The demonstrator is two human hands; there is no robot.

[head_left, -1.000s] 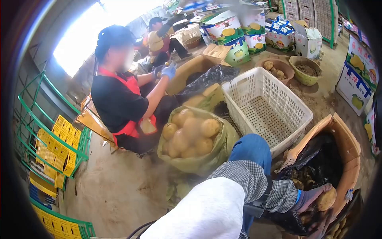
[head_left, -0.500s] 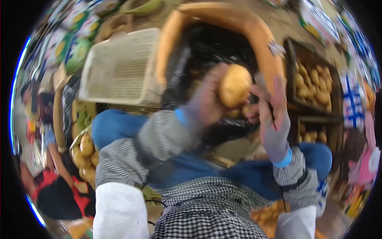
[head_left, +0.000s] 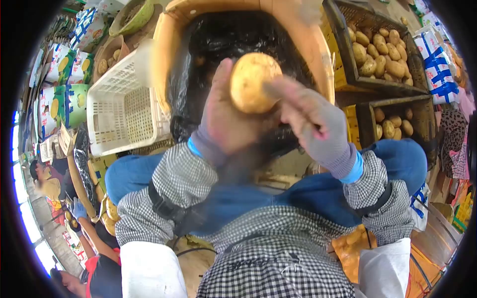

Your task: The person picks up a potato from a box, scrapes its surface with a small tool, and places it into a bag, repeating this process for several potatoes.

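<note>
My left hand [head_left: 228, 116], in a grey glove, is closed around the lower left of a large yellowish potato [head_left: 251, 82]. Against the potato's right side is my right hand [head_left: 320, 124], also gloved, with its fingers curled. A dark, blurred shape shows at the right fingertips; I cannot make out what it is. Both hands are over a cardboard box [head_left: 218, 6] lined with black plastic [head_left: 218, 42]. The hands and the plastic's folds hide much of the box's bottom.
A white plastic crate [head_left: 94, 121] stands left of the box. On the right are two dark crates of potatoes [head_left: 380, 49] [head_left: 395, 124]. Printed cartons [head_left: 74, 104] are stacked at far left. At lower left a co-worker's gloved hand [head_left: 78, 208] shows near more potatoes [head_left: 110, 211].
My view has shifted, bringing more of the right-hand crates into sight. The right hand, held upright with fingers extended beside the potato before, is now curled against it. The left still holds the potato.
</note>
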